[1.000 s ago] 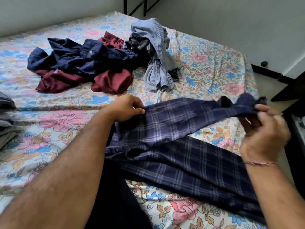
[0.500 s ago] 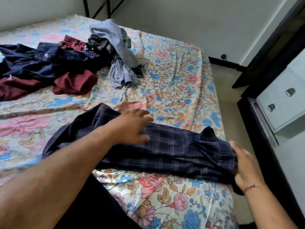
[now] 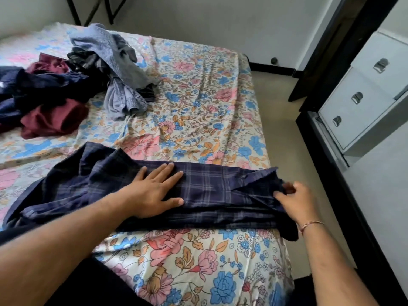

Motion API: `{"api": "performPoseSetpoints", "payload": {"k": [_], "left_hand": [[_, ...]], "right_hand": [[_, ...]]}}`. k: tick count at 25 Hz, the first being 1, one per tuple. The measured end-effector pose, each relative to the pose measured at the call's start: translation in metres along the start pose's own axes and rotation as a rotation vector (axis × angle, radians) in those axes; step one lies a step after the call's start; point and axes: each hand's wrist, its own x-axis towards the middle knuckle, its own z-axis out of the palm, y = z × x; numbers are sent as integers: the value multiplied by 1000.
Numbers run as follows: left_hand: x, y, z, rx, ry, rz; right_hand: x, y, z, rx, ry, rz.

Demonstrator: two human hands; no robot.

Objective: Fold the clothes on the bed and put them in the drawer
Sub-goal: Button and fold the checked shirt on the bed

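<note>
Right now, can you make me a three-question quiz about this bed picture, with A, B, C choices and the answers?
1. Where does the left hand lie?
A. flat on the plaid garment
B. on the drawer unit
C. on the floor

2. What colour is the crumpled garment at the near edge of the pile?
A. yellow
B. maroon
C. green

3. What is the right hand doing?
A. hanging empty
B. pinching the plaid garment's end
C. pulling a drawer handle

Answers: 1 A, its straight fingers press the cloth on the bed. 2 B, the maroon garment lies beside the navy clothes. 3 B, its fingers curl round the fabric near the bed's edge.
</note>
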Motion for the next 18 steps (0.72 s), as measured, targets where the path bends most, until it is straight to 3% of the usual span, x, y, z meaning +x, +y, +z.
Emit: {"api": "performPoseSetpoints", "payload": {"k": [7,13,15,18], "left_hand": [[51,168,36,-73,309,133],[69,267,59,-300,428,18],[74,279,58,-497,555,-61],[87,275,48,-989,781,-234]], "right_hand": [[4,-16,-12,327,-215,249],[13,-28,-27,168,-154,24],[5,-45,-28,426,-244,-46],[-5,-59,-35,662,-504,-162]]}}
